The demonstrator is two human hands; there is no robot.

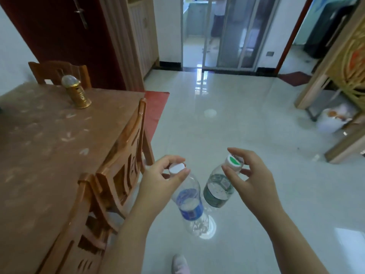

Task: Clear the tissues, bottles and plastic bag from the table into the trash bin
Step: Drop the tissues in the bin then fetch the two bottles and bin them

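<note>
My left hand (161, 179) pinches the white cap of a clear plastic bottle with a blue label (190, 206), which hangs down over the floor. My right hand (250, 175) pinches the white-and-green cap of a second clear bottle with a dark green label (218, 189). The two bottles hang side by side, their lower ends close together. Far to the right, under a wooden shelf unit, stands a white trash bin (333, 120) with rubbish in it. The wooden table (45, 139) lies to my left.
A gold-coloured canister (77, 93) stands on the table. Wooden chairs (118, 175) are pushed in along the table's right side, another at its far end. Glossy tiled floor stretches ahead to a glass sliding door. A person stands beyond that door. My slippered foot (180, 264) shows below.
</note>
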